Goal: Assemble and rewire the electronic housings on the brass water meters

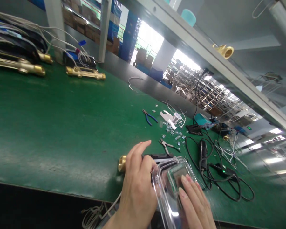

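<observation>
My left hand [135,181] grips a black housing [158,156] on a brass pipe fitting, whose threaded brass end [122,163] sticks out to the left. A clear plastic cover [163,194] sits at the housing's right side, with my left fingers against its edge. My right hand [194,203] presses its fingertips on that cover, over a small green circuit board [177,178] seen through the plastic. Part of the fitting is hidden by my left hand.
Brass fittings with white wires [82,73] lie at the far left of the green bench mat [62,133]. Pliers [168,145], blue-handled cutters [149,117], a solder spool [176,117], small metal bits, a soldering iron [194,128] and black cables [219,178] lie nearby. A metal shelf [205,54] runs overhead.
</observation>
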A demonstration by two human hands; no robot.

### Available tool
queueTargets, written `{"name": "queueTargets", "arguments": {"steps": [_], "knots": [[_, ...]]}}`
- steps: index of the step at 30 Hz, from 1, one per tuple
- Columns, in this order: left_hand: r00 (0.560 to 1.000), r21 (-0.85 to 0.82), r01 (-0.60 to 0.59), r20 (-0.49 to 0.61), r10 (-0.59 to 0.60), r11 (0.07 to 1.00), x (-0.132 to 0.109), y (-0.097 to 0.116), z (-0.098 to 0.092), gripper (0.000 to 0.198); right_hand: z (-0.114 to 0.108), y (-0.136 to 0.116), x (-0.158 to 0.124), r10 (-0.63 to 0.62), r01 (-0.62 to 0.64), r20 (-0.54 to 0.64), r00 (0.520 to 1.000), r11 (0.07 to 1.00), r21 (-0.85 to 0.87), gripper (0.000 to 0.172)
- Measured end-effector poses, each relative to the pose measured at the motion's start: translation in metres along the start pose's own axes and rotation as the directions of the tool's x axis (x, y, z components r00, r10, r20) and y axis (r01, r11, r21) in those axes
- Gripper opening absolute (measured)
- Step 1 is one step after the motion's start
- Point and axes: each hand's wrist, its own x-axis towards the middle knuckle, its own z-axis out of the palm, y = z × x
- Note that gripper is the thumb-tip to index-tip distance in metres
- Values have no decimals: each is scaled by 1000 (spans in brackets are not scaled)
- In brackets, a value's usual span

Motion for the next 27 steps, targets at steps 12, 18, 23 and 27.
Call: {"name": "queueTargets", "arguments": {"steps": [12,18,23,27], "knots": [[990,-99,-72,118,83,992,-12,-8,-1,31,-4,-3,-10,-50,49,-9,999,997,-57,33],[983,-107,-173,48,179,979,-26,-15,5,34,-9,-3,-21,-43,42,-24,999,997,-61,29],[983,-124,-171,40,177,978,-28,-20,7,34,-5,-4,-20,-35,32,-25,999,995,-90,30],[979,-117,-190,56,197,975,-26,-19,4,34,-8,-4,-22,-10,8,-20,1000,998,-67,30]]}}
